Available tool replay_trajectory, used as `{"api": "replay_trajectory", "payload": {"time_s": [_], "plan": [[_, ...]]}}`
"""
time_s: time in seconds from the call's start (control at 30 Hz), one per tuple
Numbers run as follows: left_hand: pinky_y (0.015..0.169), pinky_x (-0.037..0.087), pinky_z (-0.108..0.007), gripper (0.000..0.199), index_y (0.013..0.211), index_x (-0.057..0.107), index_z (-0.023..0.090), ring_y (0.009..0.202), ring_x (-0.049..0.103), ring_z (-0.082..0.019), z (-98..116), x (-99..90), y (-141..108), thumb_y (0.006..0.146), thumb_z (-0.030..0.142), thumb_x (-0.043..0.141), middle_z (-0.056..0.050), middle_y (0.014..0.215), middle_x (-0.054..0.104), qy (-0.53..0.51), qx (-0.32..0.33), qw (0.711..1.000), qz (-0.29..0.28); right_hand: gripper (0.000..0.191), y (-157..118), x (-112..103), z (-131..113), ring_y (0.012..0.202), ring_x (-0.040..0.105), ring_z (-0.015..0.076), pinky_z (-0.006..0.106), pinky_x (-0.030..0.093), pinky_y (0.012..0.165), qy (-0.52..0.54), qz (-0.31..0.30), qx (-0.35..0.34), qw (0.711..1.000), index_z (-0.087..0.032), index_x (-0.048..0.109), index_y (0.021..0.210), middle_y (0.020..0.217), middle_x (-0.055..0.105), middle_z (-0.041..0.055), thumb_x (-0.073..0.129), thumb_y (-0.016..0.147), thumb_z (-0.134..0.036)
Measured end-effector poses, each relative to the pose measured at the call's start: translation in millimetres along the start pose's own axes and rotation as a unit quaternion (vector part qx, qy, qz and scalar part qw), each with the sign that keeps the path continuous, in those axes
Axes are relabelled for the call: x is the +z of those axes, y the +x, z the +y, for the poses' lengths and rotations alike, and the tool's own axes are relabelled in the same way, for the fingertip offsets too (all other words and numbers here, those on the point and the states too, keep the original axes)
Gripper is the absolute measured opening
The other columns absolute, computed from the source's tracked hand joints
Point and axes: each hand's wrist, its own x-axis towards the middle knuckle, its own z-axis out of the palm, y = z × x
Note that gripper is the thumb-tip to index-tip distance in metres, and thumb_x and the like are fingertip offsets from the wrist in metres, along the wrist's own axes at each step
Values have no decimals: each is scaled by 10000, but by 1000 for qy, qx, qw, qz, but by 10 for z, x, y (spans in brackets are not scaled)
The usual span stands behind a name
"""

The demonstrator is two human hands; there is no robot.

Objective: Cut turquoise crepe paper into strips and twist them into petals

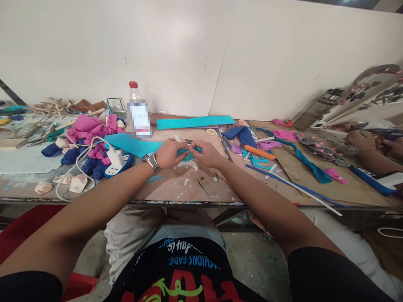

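My left hand and my right hand meet over the middle of the table, fingertips nearly touching. Both pinch a small piece of turquoise crepe paper, most of it hidden by my fingers. Left of my left hand lies a wide turquoise paper strip, its right end passing behind that hand. Another turquoise strip rests farther back along the wall. A metal watch sits on my left wrist.
Pink and navy paper flowers, a power strip with a white cable, and a red-capped bottle stand left. An orange utility knife and paper scraps lie right. Farther right, another person's hands are over the table.
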Motion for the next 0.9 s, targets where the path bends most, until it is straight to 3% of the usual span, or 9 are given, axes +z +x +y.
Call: {"api": "replay_trajectory", "payload": {"time_s": [0.1,0.2,0.27,0.33,0.4,0.47,0.6,0.9], "plan": [[897,469,-382,253,998,755,227,792,699,-225,3,-4,-4,955,356,541,-49,867,787,-4,-9,1000,4,216,2,9,14,777,579,183,315,424,726,9,-2,5,1000,-192,662,856,809,679,19,538,914,-358],[805,481,-349,252,959,757,212,813,696,-225,18,-31,-8,946,363,555,-50,900,789,-38,-42,998,33,231,11,31,53,917,635,206,351,483,836,58,53,9,997,-199,670,1004,991,717,47,645,879,-392],[769,488,-332,263,944,751,198,839,696,-218,30,-52,-7,947,374,556,-53,948,791,-77,-76,992,62,421,21,48,79,988,649,213,367,516,878,108,99,33,989,-209,628,1163,1108,704,65,744,812,-409],[775,497,-325,281,940,741,188,862,694,-210,32,-65,-4,953,393,549,-58,983,789,-112,-102,984,92,591,32,64,96,916,661,195,354,554,804,170,112,90,975,-225,577,1260,1096,701,57,808,753,-423],[789,502,-326,296,925,733,186,867,691,-205,22,-66,-1,956,415,548,-57,974,785,-129,-114,979,114,616,39,75,100,763,649,167,327,563,684,242,93,154,953,-236,585,1252,976,712,31,839,724,-425],[790,503,-330,305,904,727,190,858,688,-205,10,-61,3,954,436,554,-54,944,783,-127,-119,976,128,508,40,81,90,657,621,142,297,546,598,309,54,199,929,-217,655,1125,868,716,27,856,713,-437],[782,500,-334,327,890,732,199,863,700,-213,23,-64,9,960,460,549,-56,939,795,-105,-103,981,128,367,20,96,51,626,621,124,262,520,536,374,-14,232,898,-179,731,840,873,760,77,863,714,-497],[893,483,-367,303,940,788,215,871,723,-217,91,-91,3,976,410,559,-39,980,817,-34,-58,990,121,486,-10,122,39,608,696,161,241,547,483,380,-41,209,900,-175,724,955,749,723,27,929,640,-484]]}}
